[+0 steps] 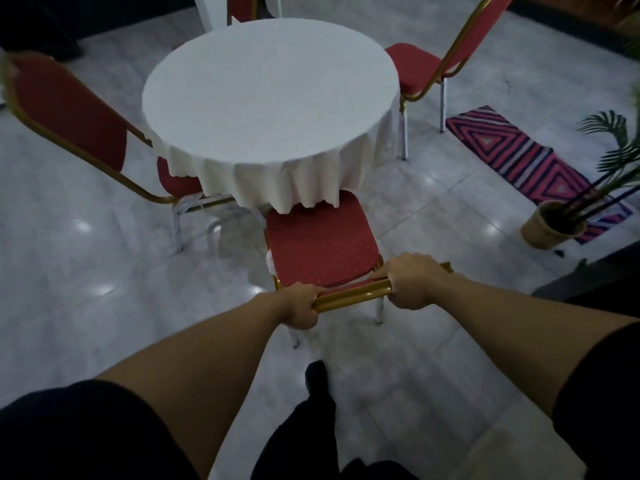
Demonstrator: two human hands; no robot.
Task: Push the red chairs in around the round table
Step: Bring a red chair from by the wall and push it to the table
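Observation:
A round table [270,91] under a white cloth stands in the middle of the floor. Directly in front of me is a red chair [320,244] with a gold frame; the front of its seat sits under the cloth's hem. My left hand [301,308] and my right hand [414,280] are both shut on the gold top bar of its backrest. Another red chair [69,109] stands at the left with its seat partly under the cloth. A third [415,67] stands at the right, beside the table edge. A fourth [240,6] shows behind the table.
A red and blue patterned rug [530,157] lies on the tiled floor at the right. A potted palm in a tan pot [550,225] stands on its near end. My foot [317,375] is on the floor behind the chair. Dark furniture edges the right side.

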